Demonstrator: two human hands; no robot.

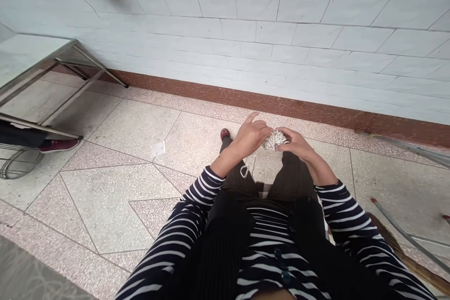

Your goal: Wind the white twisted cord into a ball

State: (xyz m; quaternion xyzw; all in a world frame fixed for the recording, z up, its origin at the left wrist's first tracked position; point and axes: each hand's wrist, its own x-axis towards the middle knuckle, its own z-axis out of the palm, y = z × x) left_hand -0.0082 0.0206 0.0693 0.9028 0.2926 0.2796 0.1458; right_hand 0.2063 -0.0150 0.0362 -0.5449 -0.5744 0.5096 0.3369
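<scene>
A small whitish bundle of knotted or woven cord (274,140) is held up in front of my lap. My right hand (298,145) grips it from the right, thumb below and fingers above. From the left, my left hand (248,138) meets it with curled fingers pressed against its edge, while one finger sticks out away from it. Exactly what the left fingertips pinch is hidden behind the hand. A loose loop of white cord (244,171) hangs below my left wrist, over my dark trousers.
A white-tiled wall (267,33) stands ahead. At the left is a metal-framed table (38,51), with another person's shoe (59,145) and a wire rack (17,164) beneath. White paper (159,149) lies on the floor. Metal legs (393,218) stand at the right.
</scene>
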